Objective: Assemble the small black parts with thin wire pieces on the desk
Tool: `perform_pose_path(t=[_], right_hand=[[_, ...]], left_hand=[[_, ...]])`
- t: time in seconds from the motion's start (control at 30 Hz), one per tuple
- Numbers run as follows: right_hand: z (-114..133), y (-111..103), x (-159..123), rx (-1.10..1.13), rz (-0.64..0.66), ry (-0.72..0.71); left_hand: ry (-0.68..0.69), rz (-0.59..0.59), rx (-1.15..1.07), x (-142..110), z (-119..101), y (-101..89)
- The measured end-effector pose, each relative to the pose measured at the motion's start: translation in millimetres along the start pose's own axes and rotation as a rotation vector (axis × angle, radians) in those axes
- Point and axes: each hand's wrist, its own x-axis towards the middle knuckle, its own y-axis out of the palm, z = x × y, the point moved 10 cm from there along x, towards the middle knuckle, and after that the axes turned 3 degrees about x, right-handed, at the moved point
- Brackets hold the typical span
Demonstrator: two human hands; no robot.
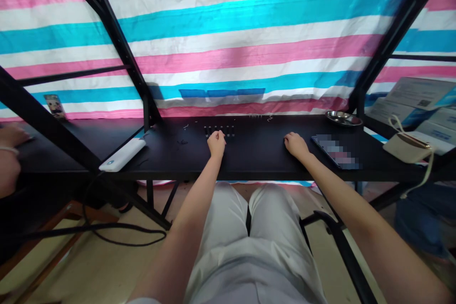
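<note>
Hands, small parts, unreadable box print

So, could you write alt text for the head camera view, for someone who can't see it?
A seated person's curled left hand is at a row of small pieces on a black table; the right hand rests left of a phone. A white oblong device lies at left, a metal dish at back right, and a striped sheet hangs behind.

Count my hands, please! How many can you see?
2. Your left hand is by the row of small pieces; your right hand is near the phone. Neither is hidden.
</note>
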Motion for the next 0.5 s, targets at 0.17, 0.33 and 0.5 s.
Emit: perform_pose_path(t=[0.17, 0.33, 0.5], right_hand=[[57.9, 9.8, 10.5, 0.200, 0.031, -0.122], [129.9, 21.0, 19.4, 0.394, 0.120, -0.228], [180.8, 27.2, 21.7, 0.444, 0.209, -0.301]], left_hand=[[-0.015, -0.002, 0.001, 0.6, 0.7, -0.7], [-0.008, -0.002, -0.006, 0.4, 0.6, -0.8], [0.005, -0.007, -0.015, 0.4, 0.2, -1.5]])
